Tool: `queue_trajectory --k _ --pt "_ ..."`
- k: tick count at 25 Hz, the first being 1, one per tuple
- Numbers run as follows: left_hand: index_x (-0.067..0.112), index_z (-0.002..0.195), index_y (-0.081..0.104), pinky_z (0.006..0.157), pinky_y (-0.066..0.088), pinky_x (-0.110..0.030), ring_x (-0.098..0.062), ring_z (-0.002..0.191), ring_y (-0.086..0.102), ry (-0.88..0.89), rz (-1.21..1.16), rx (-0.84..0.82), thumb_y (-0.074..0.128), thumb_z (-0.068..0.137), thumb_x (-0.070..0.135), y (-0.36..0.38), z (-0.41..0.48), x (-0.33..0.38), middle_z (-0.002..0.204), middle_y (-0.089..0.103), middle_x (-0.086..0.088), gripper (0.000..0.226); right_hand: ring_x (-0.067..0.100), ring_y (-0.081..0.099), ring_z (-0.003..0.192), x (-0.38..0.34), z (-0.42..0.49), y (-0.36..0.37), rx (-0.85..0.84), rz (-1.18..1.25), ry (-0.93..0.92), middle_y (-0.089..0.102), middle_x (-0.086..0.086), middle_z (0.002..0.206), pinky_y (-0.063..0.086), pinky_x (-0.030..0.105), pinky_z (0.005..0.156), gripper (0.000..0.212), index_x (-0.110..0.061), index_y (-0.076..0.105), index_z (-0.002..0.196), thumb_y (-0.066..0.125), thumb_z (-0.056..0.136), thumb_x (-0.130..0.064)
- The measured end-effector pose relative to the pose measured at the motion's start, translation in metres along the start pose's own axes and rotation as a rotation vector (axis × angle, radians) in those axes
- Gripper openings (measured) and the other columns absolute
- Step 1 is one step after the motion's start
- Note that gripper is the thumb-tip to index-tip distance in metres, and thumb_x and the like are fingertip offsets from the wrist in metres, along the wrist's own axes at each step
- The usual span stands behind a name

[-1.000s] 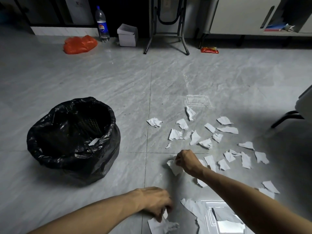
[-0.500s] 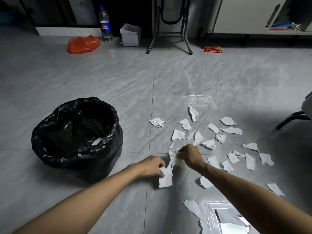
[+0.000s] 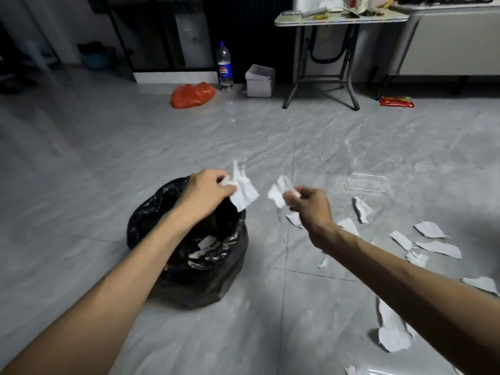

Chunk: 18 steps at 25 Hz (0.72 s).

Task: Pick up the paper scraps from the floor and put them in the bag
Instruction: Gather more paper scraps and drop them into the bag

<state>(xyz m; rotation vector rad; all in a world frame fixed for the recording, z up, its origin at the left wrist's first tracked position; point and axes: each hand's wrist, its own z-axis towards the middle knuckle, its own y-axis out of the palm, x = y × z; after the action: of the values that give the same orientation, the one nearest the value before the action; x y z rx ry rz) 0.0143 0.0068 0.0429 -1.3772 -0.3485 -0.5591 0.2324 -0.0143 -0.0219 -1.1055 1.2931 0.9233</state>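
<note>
My left hand point(image 3: 207, 189) is raised over the black bag point(image 3: 216, 274) and pinches a white paper scrap point(image 3: 243, 192) above the bag's far rim. My right hand point(image 3: 311, 205) is just right of the bag, lifted off the floor, and grips a smaller white scrap point(image 3: 278, 192). The bag stands open on the grey tiled floor with a few white scraps point(image 3: 205, 246) lying inside. Several more torn scraps point(image 3: 438, 247) lie scattered on the floor to the right, and a larger piece point(image 3: 392, 334) lies at the lower right beside my right forearm.
At the back stand an orange plastic bag point(image 3: 192, 96), a cola bottle point(image 3: 224, 67), a small white box point(image 3: 259, 81) and a folding table point(image 3: 324, 50). A red packet point(image 3: 396, 101) lies at the far right, and a clear plastic wrapper point(image 3: 365, 184) beyond the scraps.
Both hands rose from the floor with their scraps and moved left toward the bag. The view tilted up and shifted, so the bag now sits under my left hand.
</note>
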Motion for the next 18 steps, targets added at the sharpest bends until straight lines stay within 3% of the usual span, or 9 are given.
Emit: queue_trajectory --k 2,5,7,9,11,13,16,18 --pt "0.013 0.065 0.059 0.056 0.039 -0.030 -0.025 0.069 0.057 -0.130 0.079 -0.048 0.067 0.077 0.027 -0.011 -0.002 -0.032 0.065 0.060 -0.004 0.020 0.003 0.054 0.052 -0.032 0.004 0.031 -0.075 0.056 -0.072 0.060 -0.009 0.056 0.042 0.012 0.047 0.019 -0.019 0.065 0.066 0.065 0.084 -0.013" --pt "0.021 0.083 0.068 0.073 0.051 -0.032 -0.027 0.089 0.069 -0.334 0.153 -0.230 0.070 0.076 0.030 -0.013 -0.010 -0.071 0.088 0.073 -0.008 0.012 0.003 0.046 0.043 -0.059 0.002 0.074 -0.239 0.034 -0.075 0.054 -0.003 0.055 0.036 0.013 0.042 0.024 -0.019 0.059 0.063 0.064 0.084 -0.008" --pt "0.023 0.108 0.064 0.090 0.048 -0.034 -0.026 0.109 0.062 -0.403 0.168 -0.198 0.071 0.077 0.034 -0.018 -0.010 -0.084 0.115 0.068 -0.006 0.034 0.009 0.044 0.047 -0.063 0.000 0.096 -0.333 -0.049 -0.016 0.053 0.003 0.059 0.035 0.019 0.044 0.022 -0.016 0.058 0.065 0.062 0.083 -0.004" --pt "0.023 0.119 0.058 0.096 0.046 -0.036 -0.028 0.116 0.056 -0.413 0.125 -0.053 0.067 0.078 0.029 -0.025 -0.009 -0.086 0.127 0.060 -0.007 0.042 0.015 0.047 0.055 -0.064 -0.002 0.111 -0.440 -0.166 0.037 0.056 0.010 0.066 0.039 0.022 0.051 0.011 -0.012 0.062 0.077 0.061 0.083 -0.002" --pt "0.024 0.118 0.056 0.092 0.046 -0.036 -0.029 0.115 0.056 -0.384 0.081 0.082 0.062 0.080 0.025 -0.030 -0.008 -0.077 0.127 0.057 -0.007 0.039 0.017 0.054 0.063 -0.062 -0.003 0.117 -0.533 -0.175 0.076 0.059 0.014 0.078 0.049 0.024 0.063 0.015 -0.004 0.064 0.102 0.062 0.088 -0.001" --pt "0.026 0.113 0.056 0.082 0.041 -0.032 -0.027 0.109 0.057 -0.289 0.050 0.151 0.058 0.082 0.021 -0.029 -0.009 -0.058 0.122 0.057 -0.004 0.032 0.019 0.059 0.071 -0.058 0.002 0.111 -0.497 -0.184 0.050 0.062 0.013 0.085 0.052 0.027 0.071 0.023 -0.001 0.063 0.112 0.062 0.089 -0.002" --pt "0.025 0.106 0.059 0.081 0.044 -0.031 -0.021 0.098 0.059 -0.086 -0.030 0.163 0.056 0.081 0.018 -0.012 -0.007 -0.022 0.115 0.057 0.000 0.026 0.014 0.061 0.067 -0.047 0.012 0.078 -0.391 -0.254 -0.052 0.064 0.003 0.078 0.051 0.019 0.059 0.016 -0.009 0.067 0.101 0.060 0.088 -0.003" --pt "0.022 0.104 0.061 0.085 0.044 -0.030 -0.020 0.095 0.059 0.041 -0.088 0.076 0.058 0.081 0.015 0.012 -0.003 0.006 0.114 0.058 0.000 0.024 0.014 0.060 0.062 -0.030 0.022 0.037 -0.366 -0.331 -0.036 0.064 0.004 0.075 0.046 0.019 0.053 0.012 -0.011 0.067 0.095 0.062 0.087 -0.003"
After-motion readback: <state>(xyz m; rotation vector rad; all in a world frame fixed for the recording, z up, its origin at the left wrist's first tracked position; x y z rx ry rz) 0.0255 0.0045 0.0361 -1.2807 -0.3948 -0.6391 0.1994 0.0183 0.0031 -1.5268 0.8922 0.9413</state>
